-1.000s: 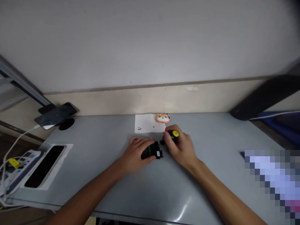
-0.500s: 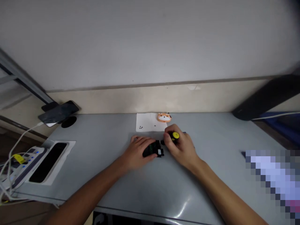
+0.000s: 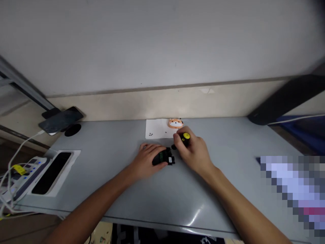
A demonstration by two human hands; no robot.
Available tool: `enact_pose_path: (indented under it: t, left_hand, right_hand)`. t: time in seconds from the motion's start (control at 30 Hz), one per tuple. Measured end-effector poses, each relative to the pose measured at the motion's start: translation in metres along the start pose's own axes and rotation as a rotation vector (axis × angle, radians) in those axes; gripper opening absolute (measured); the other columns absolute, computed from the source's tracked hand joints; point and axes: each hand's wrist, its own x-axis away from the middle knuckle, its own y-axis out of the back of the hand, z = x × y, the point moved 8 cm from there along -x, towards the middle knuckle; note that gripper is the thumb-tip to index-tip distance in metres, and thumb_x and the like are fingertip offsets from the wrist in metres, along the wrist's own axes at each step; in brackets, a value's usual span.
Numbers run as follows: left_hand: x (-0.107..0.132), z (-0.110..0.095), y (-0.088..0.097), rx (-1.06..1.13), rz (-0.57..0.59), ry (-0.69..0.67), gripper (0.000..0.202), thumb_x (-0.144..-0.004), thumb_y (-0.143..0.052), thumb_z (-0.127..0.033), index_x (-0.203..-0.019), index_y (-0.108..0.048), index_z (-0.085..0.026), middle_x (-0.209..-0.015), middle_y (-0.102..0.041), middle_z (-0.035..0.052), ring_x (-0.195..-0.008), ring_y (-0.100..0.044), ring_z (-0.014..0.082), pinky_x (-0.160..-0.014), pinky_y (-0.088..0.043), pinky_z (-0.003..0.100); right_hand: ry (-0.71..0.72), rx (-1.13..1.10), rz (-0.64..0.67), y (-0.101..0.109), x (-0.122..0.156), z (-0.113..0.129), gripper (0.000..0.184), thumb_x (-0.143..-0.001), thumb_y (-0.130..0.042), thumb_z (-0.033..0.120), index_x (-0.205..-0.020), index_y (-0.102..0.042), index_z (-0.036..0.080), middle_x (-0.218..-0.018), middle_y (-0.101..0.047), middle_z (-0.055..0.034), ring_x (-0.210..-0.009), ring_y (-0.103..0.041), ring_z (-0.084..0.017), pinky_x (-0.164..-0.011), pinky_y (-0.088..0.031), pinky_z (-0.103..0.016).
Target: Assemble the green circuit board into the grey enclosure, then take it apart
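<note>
Fingers [image 3: 157, 149] of the left hand [image 3: 146, 161] curl over a black device [image 3: 165, 157] with a green patch, thumb along its near side, a grip that seems meant to stop it sliding on the grey desk [image 3: 157, 196]. Just right of the device, the right hand [image 3: 193, 147] is closed around a black-and-yellow tool [image 3: 186, 136], its dark end pointing toward the device, probably for fine control; whether the two touch, I cannot tell. Beyond the device lies white paper [image 3: 156, 127], with tiny dark bits [image 3: 150, 134] grouped on it, perhaps because they show up well there. Farther beyond the device, an orange animal-faced case [image 3: 175, 123] sits on the paper's far right part, possibly weighing it down.
</note>
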Motion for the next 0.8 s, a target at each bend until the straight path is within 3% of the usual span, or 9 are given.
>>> enact_pose_path:
  t: [0.27,0.43,0.53,0.7,0.8]
  left_hand:
    - [0.0,0.001,0.0,-0.004,-0.017,0.0,0.041,-0.092,-0.071,-0.037,-0.13,-0.057,-0.028,-0.138,-0.064,0.0034,-0.127,-0.058,0.0251,-0.114,-0.031,0.046]
    - [0.0,0.002,0.0,-0.005,-0.021,0.003,0.042,-0.089,-0.073,-0.038,-0.128,-0.059,-0.029,-0.138,-0.064,0.0036,-0.126,-0.058,0.026,-0.114,-0.032,0.048]
    - [0.0,0.002,0.0,-0.003,-0.03,-0.009,0.039,-0.09,-0.073,-0.036,-0.126,-0.059,-0.029,-0.136,-0.065,0.0031,-0.127,-0.058,0.0254,-0.114,-0.031,0.048]
    - [0.001,0.001,0.0,-0.017,-0.047,-0.032,0.028,-0.091,-0.071,-0.037,-0.117,-0.063,-0.028,-0.136,-0.065,0.0033,-0.125,-0.059,0.0251,-0.112,-0.033,0.047]
    - [0.001,-0.001,0.001,-0.031,-0.045,-0.046,0.025,-0.093,-0.07,-0.036,-0.115,-0.064,-0.028,-0.137,-0.064,0.0034,-0.126,-0.059,0.025,-0.111,-0.032,0.047]
  right_hand:
    - [-0.029,0.001,-0.04,0.003,0.001,0.0,0.028,-0.098,-0.05,0.051,-0.095,-0.056,0.024,-0.062,-0.06,0.0021,-0.051,-0.051,-0.016,-0.054,-0.034,-0.028]
    - [-0.011,-0.035,-0.046,0.001,0.004,0.004,0.022,-0.096,-0.055,0.045,-0.092,-0.057,0.024,-0.057,-0.052,0.0054,-0.047,-0.043,-0.013,-0.053,-0.034,-0.027]
    - [0.038,-0.102,-0.071,0.002,0.002,0.007,0.017,-0.096,-0.057,0.039,-0.09,-0.059,0.023,-0.067,-0.058,0.0025,-0.056,-0.05,-0.014,-0.059,-0.039,-0.029]
    - [0.111,-0.508,-0.053,-0.002,-0.005,0.01,0.011,-0.096,-0.061,0.034,-0.096,-0.062,0.023,-0.095,-0.066,-0.0046,-0.09,-0.062,-0.019,-0.081,-0.048,-0.034]
    - [0.018,-0.823,0.04,-0.018,-0.005,0.003,0.018,-0.096,-0.063,0.042,-0.097,-0.057,0.025,-0.083,-0.065,-0.0013,-0.078,-0.062,-0.017,-0.073,-0.049,-0.032]
